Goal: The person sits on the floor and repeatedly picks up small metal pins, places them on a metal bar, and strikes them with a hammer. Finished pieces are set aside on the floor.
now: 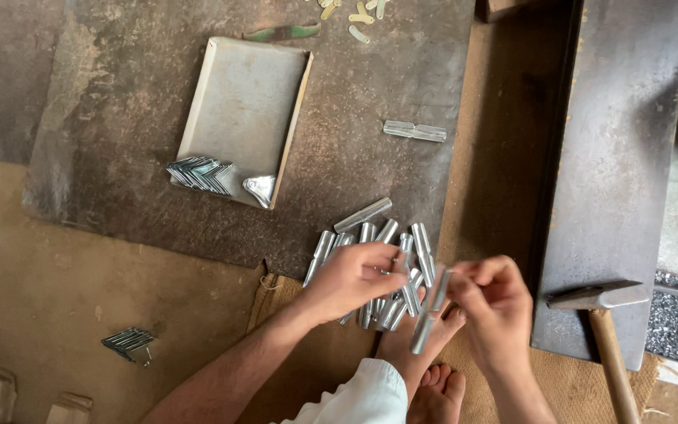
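Observation:
My right hand (497, 306) holds a shiny metal tube (430, 312) upright between its fingers, just above my bare feet (425, 369). My left hand (353, 276) reaches into a heap of several similar metal tubes (390, 251) on the dark metal plate (119, 102), fingers closing on one of them. The heap lies partly hidden under both hands.
A shallow metal tray (241, 102) holds a stack of folded metal corner pieces (199, 173). A clear double tube (414, 131) lies to its right. A hammer (602, 322) rests on a dark slab (621, 157), beside a box of small metal bits (672, 318). More corner pieces (128, 341) lie bottom left.

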